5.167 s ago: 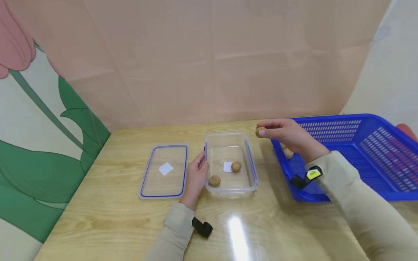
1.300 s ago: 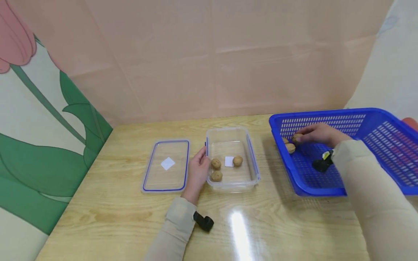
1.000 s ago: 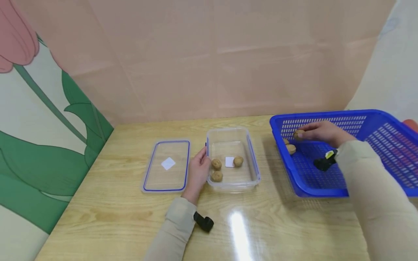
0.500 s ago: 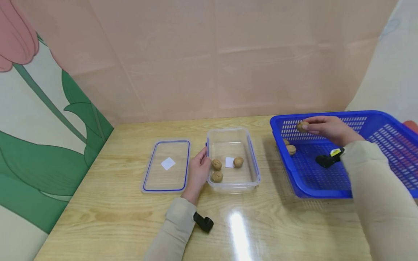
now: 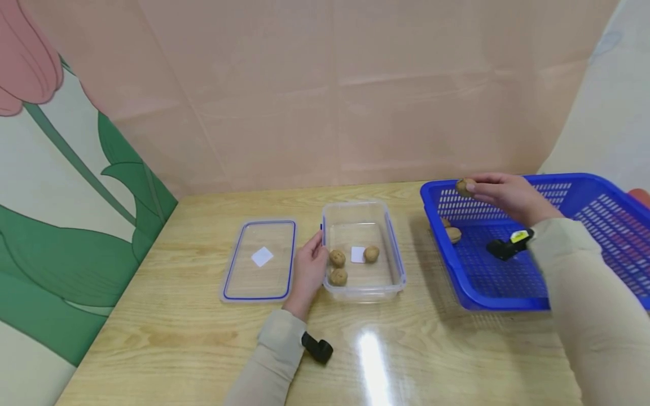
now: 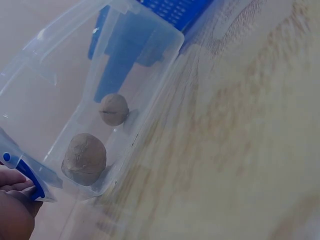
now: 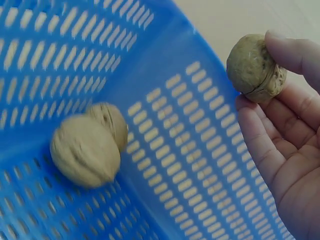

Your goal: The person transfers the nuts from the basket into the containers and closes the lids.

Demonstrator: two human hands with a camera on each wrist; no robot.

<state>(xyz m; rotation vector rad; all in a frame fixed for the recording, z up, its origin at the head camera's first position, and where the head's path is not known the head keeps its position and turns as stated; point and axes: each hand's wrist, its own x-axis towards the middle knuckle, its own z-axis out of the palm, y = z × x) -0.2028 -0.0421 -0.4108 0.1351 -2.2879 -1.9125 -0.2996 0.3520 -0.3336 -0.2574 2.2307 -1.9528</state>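
My right hand (image 5: 513,196) pinches a walnut (image 5: 464,188) between thumb and fingertips, at the height of the basket's far rim. In the right wrist view, that walnut (image 7: 255,69) shows its seam. Two more walnuts (image 7: 87,150) lie together in a corner of the blue plastic basket (image 5: 459,282). My left hand (image 5: 308,270) holds the left side of a clear, lidless food container (image 5: 363,290); in the left wrist view its fingers are at the blue-edged latch flap (image 6: 29,177). Three walnuts (image 5: 371,254) are inside the container, two along its left wall and one beside a white label.
Left of the left hand, a clear lid (image 5: 259,285) with a blue seal and a white diamond label lies flat on the wooden table (image 5: 167,338). A pinkish sheet (image 5: 284,113) covers the wall behind. Something red (image 5: 640,196) shows beyond the basket.
A third walnut has come into the container since the oldest frame. My right hand has since taken another from the basket corner and raised it. The left hand stays at the container.
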